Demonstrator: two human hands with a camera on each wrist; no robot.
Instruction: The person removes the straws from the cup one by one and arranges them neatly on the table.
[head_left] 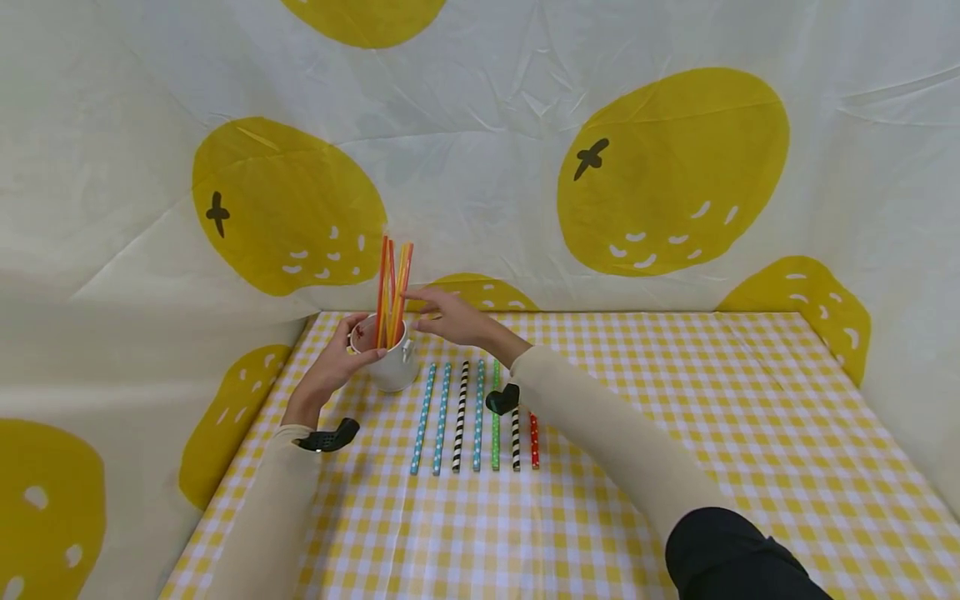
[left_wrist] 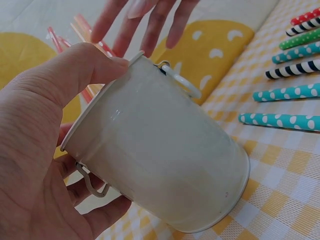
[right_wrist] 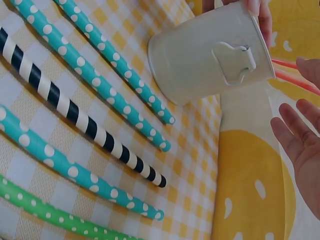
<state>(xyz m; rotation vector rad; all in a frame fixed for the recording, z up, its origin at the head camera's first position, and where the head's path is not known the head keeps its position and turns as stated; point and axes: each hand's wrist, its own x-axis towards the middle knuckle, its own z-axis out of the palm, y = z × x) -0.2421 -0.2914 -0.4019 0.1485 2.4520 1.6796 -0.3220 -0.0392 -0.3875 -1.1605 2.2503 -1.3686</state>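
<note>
A small white metal bucket (head_left: 395, 367) with wire handles stands near the table's far left, tilted a little. Several red, orange and yellow straws (head_left: 392, 292) stick up out of it. My left hand (head_left: 330, 368) grips the bucket at its rim, thumb (left_wrist: 95, 62) over the near edge and fingers round the far side. On the right of the straws is my right hand (head_left: 456, 321), its fingers extended; the index fingertip is at the straws, and whether it touches them I cannot tell. The right wrist view shows this hand (right_wrist: 307, 150) with fingers spread and nothing gripped.
Several patterned straws lie in a row right of the bucket: teal dotted ones (head_left: 423, 421), black-and-white striped ones (head_left: 460, 417), a green dotted one (head_left: 496, 437) and a red dotted one (head_left: 534, 442). A yellow checked cloth (head_left: 675, 400) covers the table. Behind hangs a fruit-print curtain (head_left: 480, 183).
</note>
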